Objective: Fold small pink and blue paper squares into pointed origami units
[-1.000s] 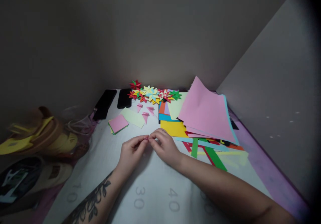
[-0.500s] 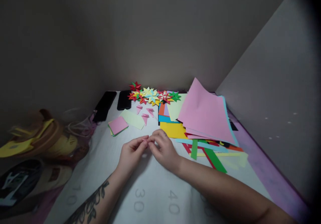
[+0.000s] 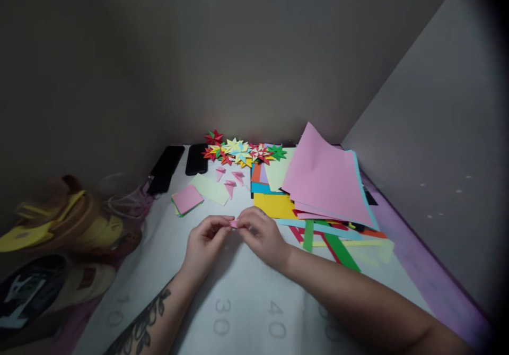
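Between my fingertips is a small piece of folded pink paper, mostly hidden by the fingers. My left hand pinches its left end, and my right hand pinches its right end. Beyond my hands lie three folded pink paper pieces with pointed ends. To their left a stack of small paper squares, pink on top, overlaps a pale green sheet.
Several colourful folded paper stars are heaped at the back. Large pink sheets and coloured strips cover the right side. Two dark phones lie at the back left. A brown and yellow bag-like object stands beyond the left edge.
My fingertips have drawn slightly apart, so more of the pink paper shows between them. My left hand has shifted a little to the left.
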The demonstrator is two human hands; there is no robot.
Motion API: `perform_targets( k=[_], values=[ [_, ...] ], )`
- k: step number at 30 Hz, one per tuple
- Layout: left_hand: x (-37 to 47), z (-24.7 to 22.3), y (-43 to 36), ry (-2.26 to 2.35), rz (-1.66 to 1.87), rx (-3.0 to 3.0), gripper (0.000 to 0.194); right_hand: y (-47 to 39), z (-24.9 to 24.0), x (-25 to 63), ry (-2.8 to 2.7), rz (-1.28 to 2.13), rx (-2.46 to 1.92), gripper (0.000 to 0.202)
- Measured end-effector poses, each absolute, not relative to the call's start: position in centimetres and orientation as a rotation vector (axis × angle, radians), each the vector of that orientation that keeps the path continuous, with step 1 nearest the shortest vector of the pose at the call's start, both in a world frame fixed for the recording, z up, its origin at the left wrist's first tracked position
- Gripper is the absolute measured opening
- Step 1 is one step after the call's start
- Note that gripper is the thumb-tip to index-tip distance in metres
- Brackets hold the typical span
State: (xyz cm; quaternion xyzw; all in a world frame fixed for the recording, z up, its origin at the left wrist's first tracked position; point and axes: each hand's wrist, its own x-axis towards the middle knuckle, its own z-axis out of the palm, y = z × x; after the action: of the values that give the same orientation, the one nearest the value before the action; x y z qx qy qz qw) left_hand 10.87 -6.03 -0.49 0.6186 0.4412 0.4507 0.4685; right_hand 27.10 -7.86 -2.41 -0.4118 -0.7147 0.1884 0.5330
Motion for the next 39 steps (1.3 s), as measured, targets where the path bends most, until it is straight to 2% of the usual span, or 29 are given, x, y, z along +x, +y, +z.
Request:
perform_targets(
  k=[6,9,15,20,29,39],
  values=[
    [10.8,-0.5,-6.0,1.091,1.067,1.339,0.028,-7.8,-2.7,27.6,-1.813,0.274,-0.949,0.018],
    [11.1,-0.3,-6.0,1.137,1.011,1.274,0.028,-7.9,-2.5,27.6,-1.85,0.261,-0.935,0.017],
    [11.3,-0.1,-6.0,1.182,0.989,1.252,0.026,-8.0,-2.1,26.9,-1.686,0.448,-0.999,0.003],
    [11.1,-0.5,-5.9,1.168,1.025,1.253,0.026,-7.9,-2.4,26.7,-1.555,0.473,-1.151,0.005],
    [11.2,-0.5,-5.7,1.189,1.077,1.174,0.03,-7.9,-2.9,26.9,-1.589,0.419,-1.165,0.009],
    [11.3,-0.7,-5.5,1.186,1.234,1.105,0.026,-7.8,-2.1,26.5,-1.33,0.739,-1.309,0.012]
  ],
)
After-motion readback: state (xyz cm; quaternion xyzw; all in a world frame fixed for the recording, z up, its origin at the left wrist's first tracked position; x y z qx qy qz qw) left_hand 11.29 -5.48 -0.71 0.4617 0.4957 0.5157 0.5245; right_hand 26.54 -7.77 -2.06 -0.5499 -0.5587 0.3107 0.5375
